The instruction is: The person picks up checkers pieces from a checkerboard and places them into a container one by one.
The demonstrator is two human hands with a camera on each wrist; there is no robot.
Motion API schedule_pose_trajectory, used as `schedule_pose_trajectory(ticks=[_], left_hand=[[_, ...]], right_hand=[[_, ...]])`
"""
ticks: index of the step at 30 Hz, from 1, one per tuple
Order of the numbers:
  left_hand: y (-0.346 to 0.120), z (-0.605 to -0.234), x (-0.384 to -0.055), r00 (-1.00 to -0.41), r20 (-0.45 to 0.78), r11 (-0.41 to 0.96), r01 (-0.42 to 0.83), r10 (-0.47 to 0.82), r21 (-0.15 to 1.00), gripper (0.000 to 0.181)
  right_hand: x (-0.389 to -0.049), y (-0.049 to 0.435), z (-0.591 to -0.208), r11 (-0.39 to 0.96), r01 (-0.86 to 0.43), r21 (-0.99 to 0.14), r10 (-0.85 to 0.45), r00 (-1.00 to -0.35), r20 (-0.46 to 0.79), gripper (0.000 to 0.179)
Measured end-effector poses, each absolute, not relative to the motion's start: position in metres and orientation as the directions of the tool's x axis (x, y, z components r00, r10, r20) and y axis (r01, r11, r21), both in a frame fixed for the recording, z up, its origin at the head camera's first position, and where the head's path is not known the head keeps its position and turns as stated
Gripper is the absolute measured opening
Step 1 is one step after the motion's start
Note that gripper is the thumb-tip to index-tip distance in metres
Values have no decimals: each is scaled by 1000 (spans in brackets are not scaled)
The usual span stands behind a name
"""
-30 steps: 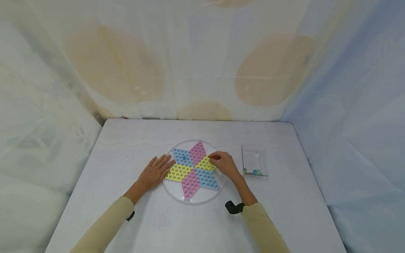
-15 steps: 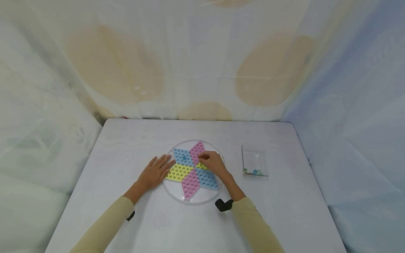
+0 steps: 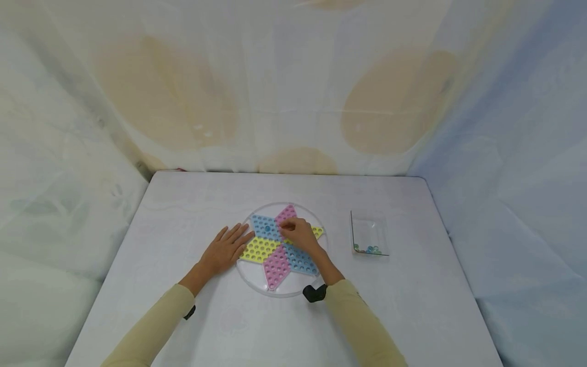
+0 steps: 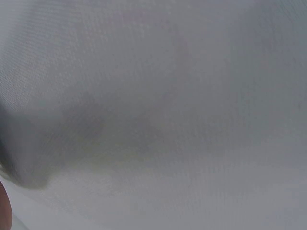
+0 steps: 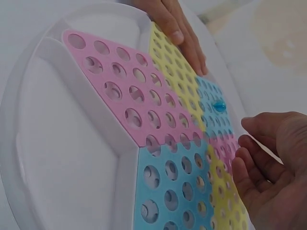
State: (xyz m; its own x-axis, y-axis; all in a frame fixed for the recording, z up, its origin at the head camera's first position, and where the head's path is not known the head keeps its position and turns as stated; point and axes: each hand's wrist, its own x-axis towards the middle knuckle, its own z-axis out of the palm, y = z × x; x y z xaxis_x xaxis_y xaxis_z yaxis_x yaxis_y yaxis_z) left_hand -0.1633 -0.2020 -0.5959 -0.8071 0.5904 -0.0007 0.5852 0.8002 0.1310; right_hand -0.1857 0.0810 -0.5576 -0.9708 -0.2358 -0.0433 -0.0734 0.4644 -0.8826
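Note:
A round white Chinese checkers board [image 3: 252,280] carries a six-pointed star of pink, yellow and blue holed sections. One blue marble [image 3: 268,229] sits in the upper-left blue section; the right wrist view shows the same marble [image 5: 219,105]. My left hand [image 3: 222,253] lies flat with fingers spread, its fingertips on the board's left rim. My right hand [image 3: 301,235] hovers over the star's middle and the upper pink section, thumb and fingers curled toward each other. In the right wrist view the right hand's fingers [image 5: 259,165] are bent, and I cannot tell whether they pinch a marble.
A clear square box [image 3: 369,230] stands right of the board, with several green and blue marbles [image 3: 371,250] along its near side. The white-covered table [image 3: 412,316] ends at a curtain [image 3: 293,102] behind. The left wrist view shows mostly pale blurred cloth.
My right hand has moved left across the board, from the right yellow section to over the middle and upper pink section. The left hand and the blue marble have stayed put.

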Motion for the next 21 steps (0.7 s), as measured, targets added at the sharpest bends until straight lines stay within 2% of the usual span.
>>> schedule_pose_trajectory(ticks=[11,21], left_hand=[[-201,-595,-164,-809,-27,804,580,588,131,54],[-202,-595,-162,-811,-25,806,577,585,134,53]], right_hand=[[-191,66,-563,452,-63,-890,-201,-979,-32,27],[-194,52,-563,540,-74,-838,-198,-979,-41,24]])
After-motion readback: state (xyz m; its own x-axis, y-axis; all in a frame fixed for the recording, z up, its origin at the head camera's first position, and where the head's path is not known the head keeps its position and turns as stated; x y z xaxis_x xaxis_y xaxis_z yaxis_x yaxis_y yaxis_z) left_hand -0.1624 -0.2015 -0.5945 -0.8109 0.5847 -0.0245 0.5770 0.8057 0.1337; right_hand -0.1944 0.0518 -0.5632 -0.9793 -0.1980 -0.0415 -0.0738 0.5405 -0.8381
